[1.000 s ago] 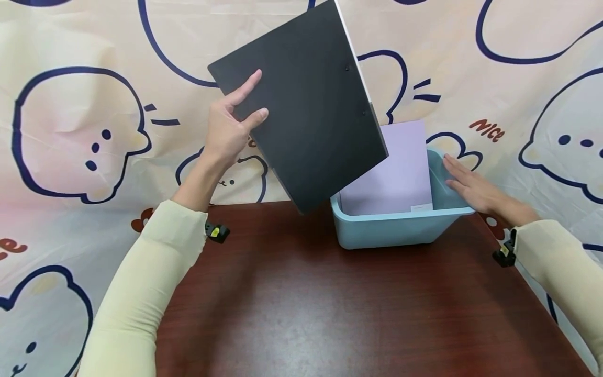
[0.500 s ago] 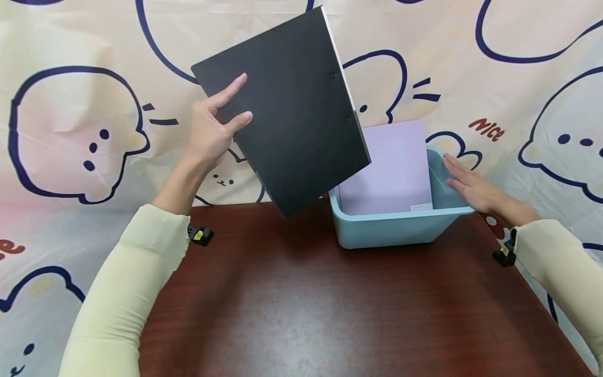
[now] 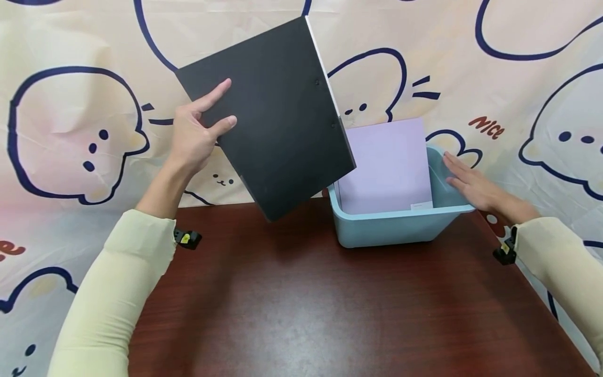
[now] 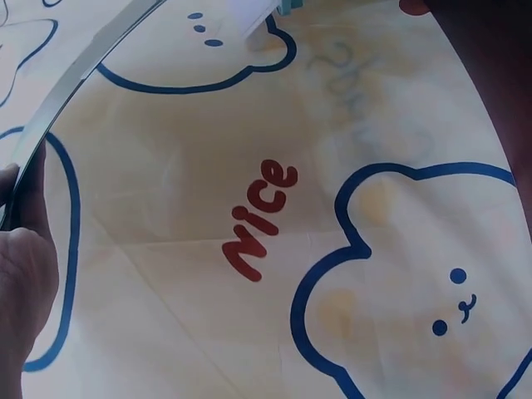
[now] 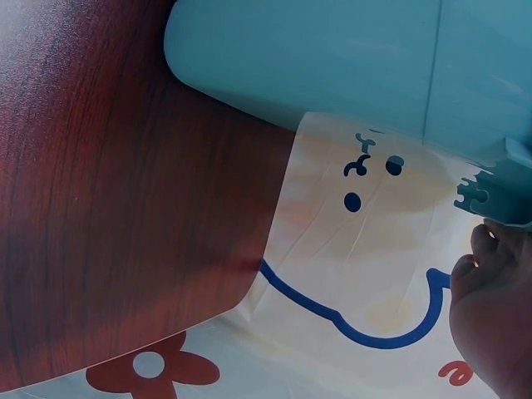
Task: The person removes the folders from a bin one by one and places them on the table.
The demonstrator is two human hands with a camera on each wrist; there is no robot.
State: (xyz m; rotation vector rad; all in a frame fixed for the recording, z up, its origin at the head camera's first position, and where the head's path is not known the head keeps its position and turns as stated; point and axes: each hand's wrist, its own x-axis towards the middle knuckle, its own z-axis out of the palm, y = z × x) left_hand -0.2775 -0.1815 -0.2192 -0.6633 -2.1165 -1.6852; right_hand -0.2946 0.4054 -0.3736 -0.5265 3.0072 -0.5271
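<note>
While my right fingers [image 3: 457, 164] are gripping the blue bin [image 3: 386, 230] at its rim, my left fingers [image 3: 214, 95] are pinching the black folder [image 3: 273, 125], tilted above the counter [image 3: 306, 298], left of the lilac board [image 3: 386, 165] leaning inside. I'm apparently shifting the folder; next, I'm probably needing a firm pinch and a steady bin.
</note>
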